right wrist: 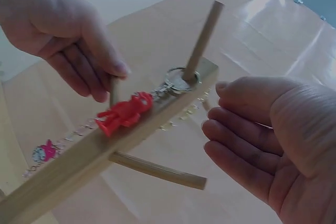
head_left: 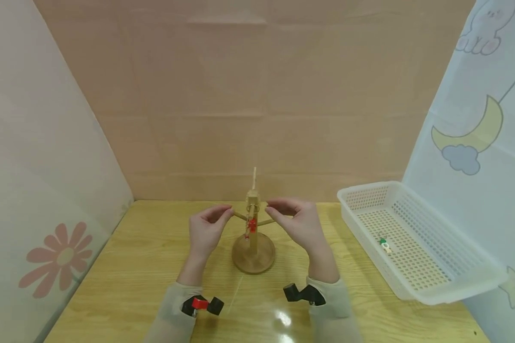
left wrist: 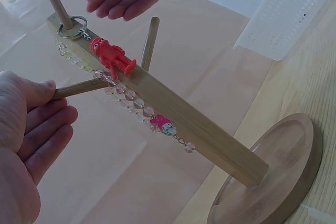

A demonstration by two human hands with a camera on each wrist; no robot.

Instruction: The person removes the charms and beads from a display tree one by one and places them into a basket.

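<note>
A wooden stand with pegs (head_left: 253, 243) rises from a round base. Over its upper peg (right wrist: 205, 40) hangs a metal ring, from which a red figure keychain (left wrist: 111, 55) lies along the post. Beside it dangles a clear-bead strand (left wrist: 126, 95) with a pink-and-white charm (left wrist: 165, 124). My left hand (head_left: 207, 226) pinches the end of the left side peg (left wrist: 81, 88) between thumb and forefinger. Near the top of the post, my right hand (head_left: 299, 223) holds nothing, its fingers loosely bent. In the right wrist view the right side peg (right wrist: 160, 171) stands apart from that hand.
A white perforated basket (head_left: 459, 271) stands at the right of the wooden table (head_left: 133, 267). Inside lies a small green-and-white item (head_left: 385, 246). A paper-like backdrop (head_left: 257, 95) and side panels surround the table.
</note>
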